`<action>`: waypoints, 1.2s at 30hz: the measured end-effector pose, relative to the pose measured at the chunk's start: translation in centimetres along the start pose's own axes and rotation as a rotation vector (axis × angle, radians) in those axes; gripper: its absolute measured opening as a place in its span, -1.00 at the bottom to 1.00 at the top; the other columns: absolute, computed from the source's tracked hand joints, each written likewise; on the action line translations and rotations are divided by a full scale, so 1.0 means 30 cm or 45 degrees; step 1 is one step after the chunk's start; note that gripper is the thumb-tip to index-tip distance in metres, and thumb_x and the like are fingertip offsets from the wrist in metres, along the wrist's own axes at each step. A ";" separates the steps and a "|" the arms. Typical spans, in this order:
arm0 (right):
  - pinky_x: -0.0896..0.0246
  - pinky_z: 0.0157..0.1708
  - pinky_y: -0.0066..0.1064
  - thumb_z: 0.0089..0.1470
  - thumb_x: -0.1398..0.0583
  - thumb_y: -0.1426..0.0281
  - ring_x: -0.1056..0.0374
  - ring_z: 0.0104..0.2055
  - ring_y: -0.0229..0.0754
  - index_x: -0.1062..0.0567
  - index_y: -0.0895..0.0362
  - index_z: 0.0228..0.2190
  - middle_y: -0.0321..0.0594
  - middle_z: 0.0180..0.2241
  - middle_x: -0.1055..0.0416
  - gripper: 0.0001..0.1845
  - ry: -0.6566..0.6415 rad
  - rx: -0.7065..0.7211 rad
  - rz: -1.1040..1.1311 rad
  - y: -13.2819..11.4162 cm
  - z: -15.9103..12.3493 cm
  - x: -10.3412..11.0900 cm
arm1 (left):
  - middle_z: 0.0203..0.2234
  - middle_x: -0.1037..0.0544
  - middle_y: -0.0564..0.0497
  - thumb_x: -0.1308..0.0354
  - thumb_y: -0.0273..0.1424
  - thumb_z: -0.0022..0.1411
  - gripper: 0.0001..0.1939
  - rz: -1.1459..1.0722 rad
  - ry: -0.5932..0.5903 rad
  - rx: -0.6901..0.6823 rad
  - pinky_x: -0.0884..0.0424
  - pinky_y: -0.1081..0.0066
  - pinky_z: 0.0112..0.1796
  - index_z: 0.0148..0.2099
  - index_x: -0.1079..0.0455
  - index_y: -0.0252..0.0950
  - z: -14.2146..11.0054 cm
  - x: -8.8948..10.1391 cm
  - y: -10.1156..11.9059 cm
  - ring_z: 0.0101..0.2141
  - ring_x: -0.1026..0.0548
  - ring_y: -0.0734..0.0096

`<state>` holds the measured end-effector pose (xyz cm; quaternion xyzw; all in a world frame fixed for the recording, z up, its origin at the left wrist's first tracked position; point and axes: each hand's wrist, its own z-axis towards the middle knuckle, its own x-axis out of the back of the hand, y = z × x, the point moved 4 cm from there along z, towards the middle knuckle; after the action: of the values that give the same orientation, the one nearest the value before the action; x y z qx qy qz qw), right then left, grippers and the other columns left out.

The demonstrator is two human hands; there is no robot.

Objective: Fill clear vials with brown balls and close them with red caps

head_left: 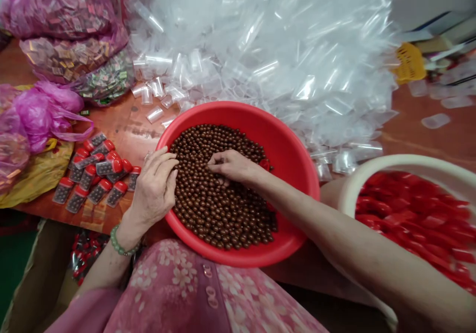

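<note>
brown beads (219, 209) in a red basin (297, 174), left hand (154, 189) loosely curled, right hand (230, 166) narrow, fingertips touching them

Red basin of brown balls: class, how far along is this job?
Done: some red-capped tubes filled with dark balls lie on the table. In hand: the left hand and right hand touch the brown balls in the red basin. Left: many balls, a big heap of empty clear tubes, and a white basin of red caps.

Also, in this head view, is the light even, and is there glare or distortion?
Head view: the light is soft and even, without hard shadows; glare shines on the clear plastic tubes; the edges look stretched, and the red plastic basin looks squashed.
</note>
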<state>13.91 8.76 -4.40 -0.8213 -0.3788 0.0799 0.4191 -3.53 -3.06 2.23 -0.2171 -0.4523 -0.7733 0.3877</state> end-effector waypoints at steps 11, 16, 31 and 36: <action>0.12 -0.87 -0.58 -0.27 -0.18 0.41 0.00 -0.83 -0.44 -0.36 0.15 -0.67 -0.39 -0.78 -0.25 -0.92 -0.377 -0.084 0.383 -0.029 -0.043 -0.091 | 0.13 -0.45 -0.26 -0.25 -0.15 0.19 -0.37 0.131 -0.642 -0.193 -0.17 -0.16 0.21 0.22 -0.30 -0.35 0.038 -0.041 0.089 0.16 -0.36 -0.08; 0.16 -0.87 -0.55 -0.29 -0.24 0.26 0.01 -0.83 -0.43 -0.36 0.14 -0.63 -0.41 -0.78 -0.25 -0.78 -0.383 -0.010 0.481 -0.047 -0.069 -0.114 | 0.12 -0.47 -0.18 -0.14 -0.35 0.31 -0.62 -0.151 -0.548 -0.117 -0.34 0.05 0.14 0.16 -0.40 -0.25 0.071 -0.054 0.080 0.13 -0.43 0.11; -0.28 -0.14 -0.30 0.08 -0.18 0.21 -0.40 -0.23 -0.17 -0.54 0.16 -0.32 -0.21 -0.31 -0.53 -0.73 0.058 0.652 -0.015 -0.153 -0.144 -0.005 | -0.18 -0.64 -0.08 -0.23 -0.34 0.21 -0.75 -0.984 -0.556 0.576 -0.44 0.36 -0.09 -0.09 -0.53 -0.32 0.106 -0.055 0.069 -0.17 -0.56 0.33; -0.30 -0.28 -0.39 0.04 -0.23 0.18 -0.37 -0.36 -0.25 -0.51 0.15 -0.34 -0.26 -0.41 -0.49 -0.72 0.059 0.709 0.237 -0.178 -0.177 0.009 | -0.20 -0.62 -0.06 -0.20 -0.31 0.22 -0.74 -1.060 -0.538 0.616 -0.44 0.37 -0.10 -0.07 -0.49 -0.33 0.118 -0.057 0.047 -0.20 -0.55 0.37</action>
<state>13.54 7.55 3.03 -0.7075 -0.2558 0.2003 0.6277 -1.42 0.28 3.57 -0.0744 -0.7343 -0.6746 -0.0129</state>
